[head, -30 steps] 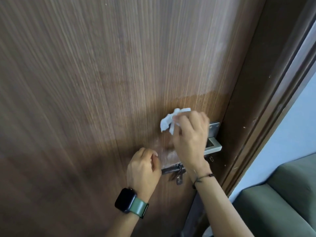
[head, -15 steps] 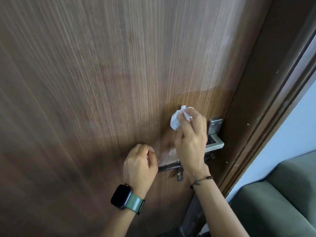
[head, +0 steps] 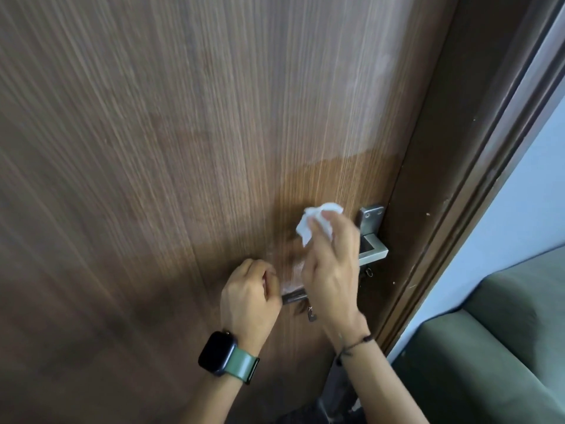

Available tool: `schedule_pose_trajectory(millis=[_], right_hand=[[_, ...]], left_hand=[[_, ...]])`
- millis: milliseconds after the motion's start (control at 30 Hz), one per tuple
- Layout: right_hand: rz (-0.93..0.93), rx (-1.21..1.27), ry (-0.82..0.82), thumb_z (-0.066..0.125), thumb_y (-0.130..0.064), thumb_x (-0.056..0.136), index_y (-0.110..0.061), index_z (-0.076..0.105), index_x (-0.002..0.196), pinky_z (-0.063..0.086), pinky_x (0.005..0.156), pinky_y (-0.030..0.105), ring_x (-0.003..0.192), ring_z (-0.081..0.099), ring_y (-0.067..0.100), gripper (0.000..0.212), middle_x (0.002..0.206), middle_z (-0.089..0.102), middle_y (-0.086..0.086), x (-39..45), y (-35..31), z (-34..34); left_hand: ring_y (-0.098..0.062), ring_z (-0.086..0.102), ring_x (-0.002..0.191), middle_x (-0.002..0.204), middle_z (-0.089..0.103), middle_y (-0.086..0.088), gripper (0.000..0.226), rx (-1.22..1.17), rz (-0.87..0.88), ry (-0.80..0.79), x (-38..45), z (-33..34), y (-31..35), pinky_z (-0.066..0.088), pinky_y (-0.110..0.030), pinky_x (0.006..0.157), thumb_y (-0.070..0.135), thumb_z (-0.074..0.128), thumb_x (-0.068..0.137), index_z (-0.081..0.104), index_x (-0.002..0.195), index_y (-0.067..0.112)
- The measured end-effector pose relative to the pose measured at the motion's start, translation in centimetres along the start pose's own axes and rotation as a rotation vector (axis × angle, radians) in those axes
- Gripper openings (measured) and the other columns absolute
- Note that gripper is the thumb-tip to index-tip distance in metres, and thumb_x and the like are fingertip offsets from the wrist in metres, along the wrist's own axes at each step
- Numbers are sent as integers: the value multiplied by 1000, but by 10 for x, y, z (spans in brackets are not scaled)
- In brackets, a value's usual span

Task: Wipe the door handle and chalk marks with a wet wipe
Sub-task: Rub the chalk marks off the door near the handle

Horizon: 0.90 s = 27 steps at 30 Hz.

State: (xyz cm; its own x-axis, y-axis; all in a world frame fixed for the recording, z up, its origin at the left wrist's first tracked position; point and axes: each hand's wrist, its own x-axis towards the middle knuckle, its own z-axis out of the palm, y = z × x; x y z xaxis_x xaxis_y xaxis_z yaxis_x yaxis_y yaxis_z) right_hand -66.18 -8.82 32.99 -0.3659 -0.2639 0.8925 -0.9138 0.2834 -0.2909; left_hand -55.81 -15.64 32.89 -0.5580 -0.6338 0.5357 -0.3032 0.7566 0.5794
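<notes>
A: Where's the wet wipe point(head: 318, 223)?
B: Crumpled, white, right of centre frame, pinched in the right hand point(head: 333, 264) against the wood-grain door point(head: 183, 148).
A: And the door handle point(head: 371, 252)?
B: Squared brushed metal, just right of that hand. The left hand point(head: 249, 296), lower centre, has its grip curled around a dark bar point(head: 295, 298); a pale smear point(head: 292, 276) lies above it.

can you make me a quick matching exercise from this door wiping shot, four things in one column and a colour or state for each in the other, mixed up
Things:
1. wet wipe
2. watch strap
3. door handle
4. left hand

Colour or state:
a. silver metal
b. curled round the end of the dark bolt
c. white, bunched in the right hand's fingers
d. green

Pairs: 1-c, 2-d, 3-a, 4-b
</notes>
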Motion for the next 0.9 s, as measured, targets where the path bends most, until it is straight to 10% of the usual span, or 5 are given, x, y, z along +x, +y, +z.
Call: schedule_pose_trajectory(millis=[133, 267, 433, 667, 900], right_hand=[[323, -10, 50, 47, -2, 87, 0, 57, 116, 32, 86, 4, 104, 48, 23, 30, 118, 50, 19, 27, 13, -4], [328, 65, 65, 53, 12, 82, 2, 64, 99, 46, 80, 28, 96, 52, 29, 23, 107, 51, 22, 19, 9, 1], [498, 82, 38, 64, -1, 80, -9, 53, 99, 40, 68, 25, 84, 45, 17, 24, 91, 50, -2, 27, 19, -3], [546, 202, -6, 60, 1, 80, -12, 48, 100, 42, 58, 17, 72, 50, 8, 27, 94, 53, 2, 30, 20, -2], [422, 82, 319, 54, 16, 71, -1, 59, 83, 38, 62, 7, 81, 45, 6, 22, 95, 47, 12, 29, 26, -16]], left_hand=[[-24, 58, 56, 67, 63, -4, 16, -14, -7, 1, -1, 0, 0, 50, -34, 49, 11, 48, 74, 63, 69, 9], [-24, 57, 55, 65, 62, -5, 20, 0, 1, 5, -2, -1, -1, 49, -33, 47, 14, 45, 75, 63, 68, 8], [-24, 57, 55, 66, 63, -5, 19, 3, 22, 6, -1, -2, -1, 49, -34, 47, 13, 46, 74, 63, 68, 8], [-26, 58, 56, 67, 63, -7, 21, 1, 45, -1, 1, -1, 1, 50, -38, 47, 13, 45, 76, 64, 70, 7], [-24, 57, 54, 66, 63, -6, 14, -5, 27, 5, 0, -2, 0, 48, -35, 46, 8, 50, 73, 63, 69, 7]])
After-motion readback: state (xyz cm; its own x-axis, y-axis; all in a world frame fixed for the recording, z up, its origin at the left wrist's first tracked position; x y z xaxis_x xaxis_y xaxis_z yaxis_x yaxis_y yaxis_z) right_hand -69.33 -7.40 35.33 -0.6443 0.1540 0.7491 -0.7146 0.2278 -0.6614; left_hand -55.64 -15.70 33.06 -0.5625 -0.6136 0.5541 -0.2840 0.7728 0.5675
